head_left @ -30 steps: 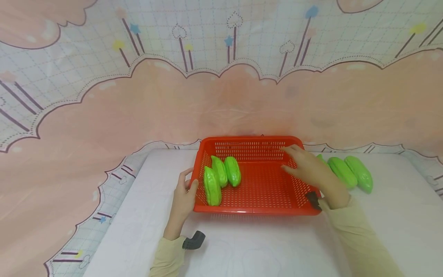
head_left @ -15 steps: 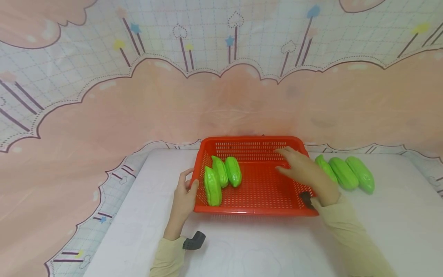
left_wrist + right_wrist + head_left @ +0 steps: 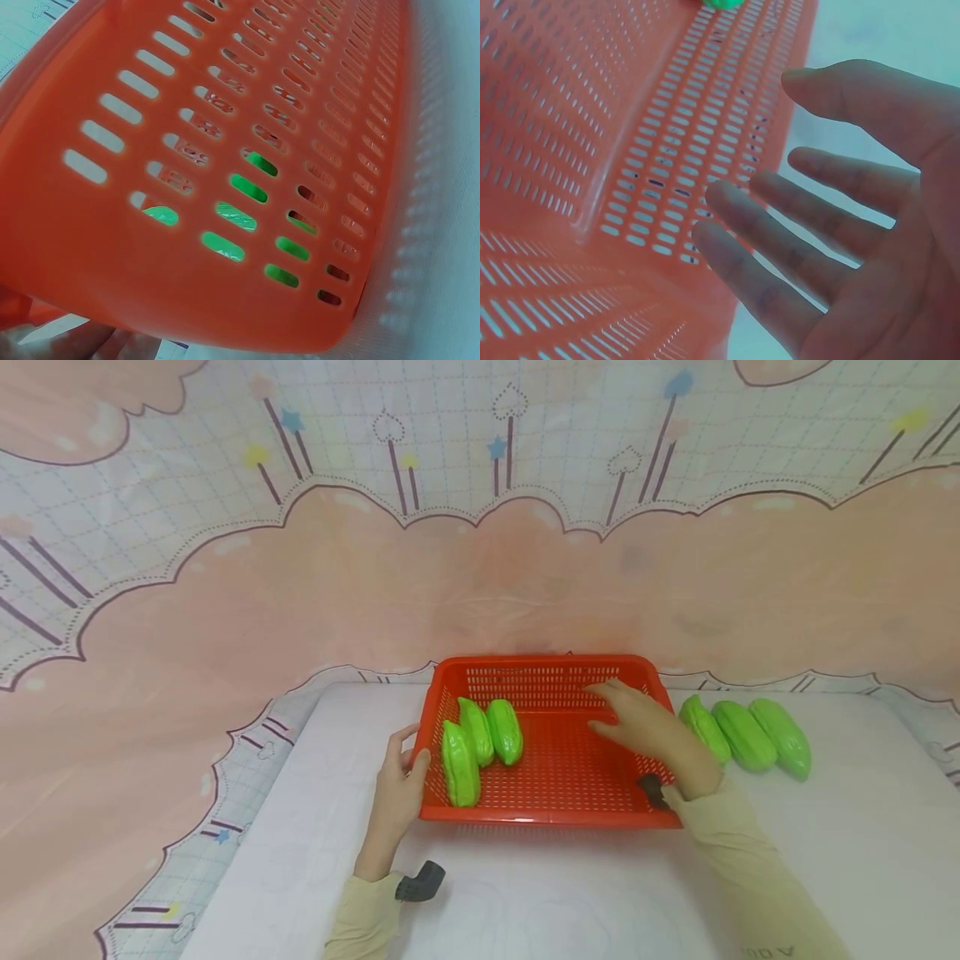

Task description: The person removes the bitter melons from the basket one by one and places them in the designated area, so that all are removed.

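Note:
A red plastic basket (image 3: 555,817) with slotted walls stands on the white table. My left hand (image 3: 397,785) holds its left rim, with the thumb on the near side and fingers along the outside wall. Three glossy green ribbed fruits, like star fruits, lie at the basket's left end, the nearest fruit (image 3: 460,764) beside the left wall. Over the basket's right part hovers my right hand (image 3: 637,722), its fingers spread and holding nothing. In the right wrist view the same hand (image 3: 877,225) shows bare spread fingers. Green fruit (image 3: 225,246) shows through slots in the left wrist view.
On the table to the right of the basket lie three more green fruits, a left one (image 3: 705,728), a middle one (image 3: 744,735) and a right one (image 3: 782,737). A patterned cloth (image 3: 525,585) rises behind the table (image 3: 540,893).
My right hand has shifted left over the basket, uncovering more of the leftmost fruit on the table. The left hand and the fruits in the basket stay put.

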`<action>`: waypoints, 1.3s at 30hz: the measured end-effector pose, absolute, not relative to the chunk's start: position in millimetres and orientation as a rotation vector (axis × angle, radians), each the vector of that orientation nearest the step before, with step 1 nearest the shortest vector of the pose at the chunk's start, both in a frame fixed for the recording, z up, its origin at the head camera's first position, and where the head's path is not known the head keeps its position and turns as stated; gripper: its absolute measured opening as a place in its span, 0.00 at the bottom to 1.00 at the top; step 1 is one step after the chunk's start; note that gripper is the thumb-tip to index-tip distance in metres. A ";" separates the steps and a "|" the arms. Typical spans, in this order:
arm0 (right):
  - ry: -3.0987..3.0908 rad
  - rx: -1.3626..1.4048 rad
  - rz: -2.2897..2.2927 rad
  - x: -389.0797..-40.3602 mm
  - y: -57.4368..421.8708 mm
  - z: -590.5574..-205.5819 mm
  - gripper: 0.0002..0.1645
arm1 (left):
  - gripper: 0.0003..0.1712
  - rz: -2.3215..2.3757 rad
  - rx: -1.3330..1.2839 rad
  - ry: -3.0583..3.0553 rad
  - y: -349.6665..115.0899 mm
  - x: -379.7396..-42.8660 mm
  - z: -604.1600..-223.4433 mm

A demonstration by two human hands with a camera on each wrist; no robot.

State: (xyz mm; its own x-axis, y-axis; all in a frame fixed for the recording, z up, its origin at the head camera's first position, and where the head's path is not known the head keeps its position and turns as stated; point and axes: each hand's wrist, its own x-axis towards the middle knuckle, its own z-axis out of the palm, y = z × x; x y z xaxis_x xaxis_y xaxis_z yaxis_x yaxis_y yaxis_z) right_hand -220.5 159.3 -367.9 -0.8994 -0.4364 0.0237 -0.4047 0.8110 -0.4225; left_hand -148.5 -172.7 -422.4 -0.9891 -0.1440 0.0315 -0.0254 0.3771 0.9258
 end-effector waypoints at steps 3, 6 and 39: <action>2.904 -0.674 -0.667 -221.6 156.9 -368.5 0.34 | 0.26 -1.683 0.153 -2.518 -173.1 -148.5 -422.8; 2.890 -0.681 -0.685 -222.5 153.9 -369.2 0.34 | 0.26 -1.677 0.155 -2.522 -173.6 -148.9 -423.6; 2.726 -0.684 -0.883 -230.6 120.0 -379.1 0.34 | 0.26 -1.672 0.160 -2.533 -171.6 -147.1 -419.8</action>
